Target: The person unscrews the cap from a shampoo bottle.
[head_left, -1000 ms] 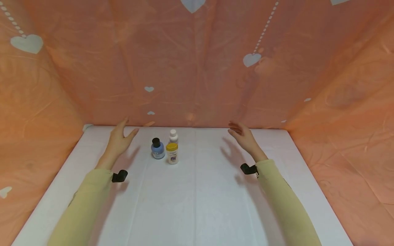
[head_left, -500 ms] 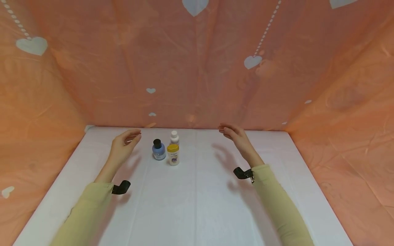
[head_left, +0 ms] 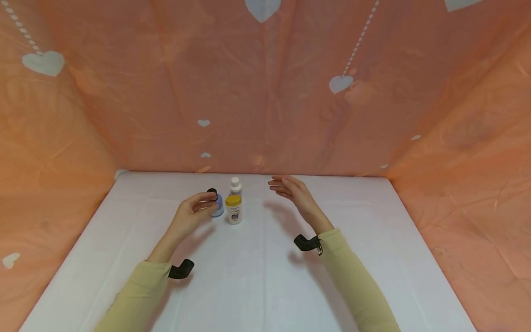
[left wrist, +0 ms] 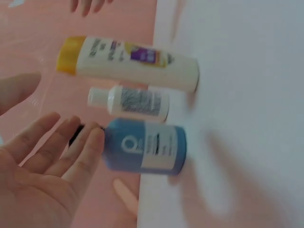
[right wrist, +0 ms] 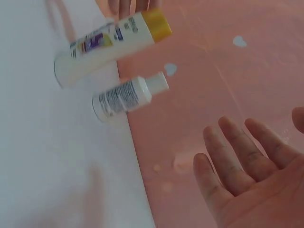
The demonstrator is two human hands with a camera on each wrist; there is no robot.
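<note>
Three bottles stand close together on the white table. The blue bottle has a black cap and is leftmost. Beside it is a white bottle with a yellow cap, and a small white bottle stands behind that one. My left hand is nearest the blue bottle, its fingertips overlapping it in the head view. Its fingers are extended, with nothing held. My right hand hovers to the right of the bottles, fingers outstretched and apart from them. In the right wrist view the blue bottle does not show.
The white table is enclosed by an orange sheet with pale hearts, at the back and both sides. A black wrist camera sits at the left sleeve, another wrist camera at the right.
Both hands have moved inward toward the bottles, the left hand to the right up to the blue bottle, the right hand to the left. The bottles stay in place.
</note>
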